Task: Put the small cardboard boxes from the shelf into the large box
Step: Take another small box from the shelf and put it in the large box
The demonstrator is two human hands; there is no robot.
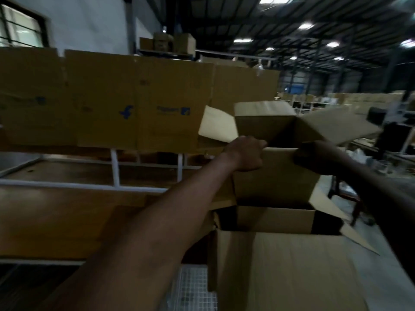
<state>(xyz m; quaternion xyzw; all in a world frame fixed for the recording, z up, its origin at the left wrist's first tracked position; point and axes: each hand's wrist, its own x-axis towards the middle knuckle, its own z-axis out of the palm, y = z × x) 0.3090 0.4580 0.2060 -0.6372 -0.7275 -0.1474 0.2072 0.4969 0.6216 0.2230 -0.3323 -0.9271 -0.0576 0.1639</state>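
I hold an open small cardboard box (275,176) in the air, its top flaps spread outward. My left hand (246,153) grips the near rim at its left corner. My right hand (314,157) grips the same rim at its right corner. Right below it stands the large box (280,265), open at the top, with a dark inside and a broad near flap folded toward me. The small box's bottom hangs just above the large box's opening. The picture is blurred by motion.
A white-framed shelf (115,167) runs along the left, its wooden board bare. Behind it a wall of flattened brown cartons (134,97) with blue logos stands upright. More boxes (167,43) sit high at the back. Warehouse tables and stacked cartons (359,102) lie at far right.
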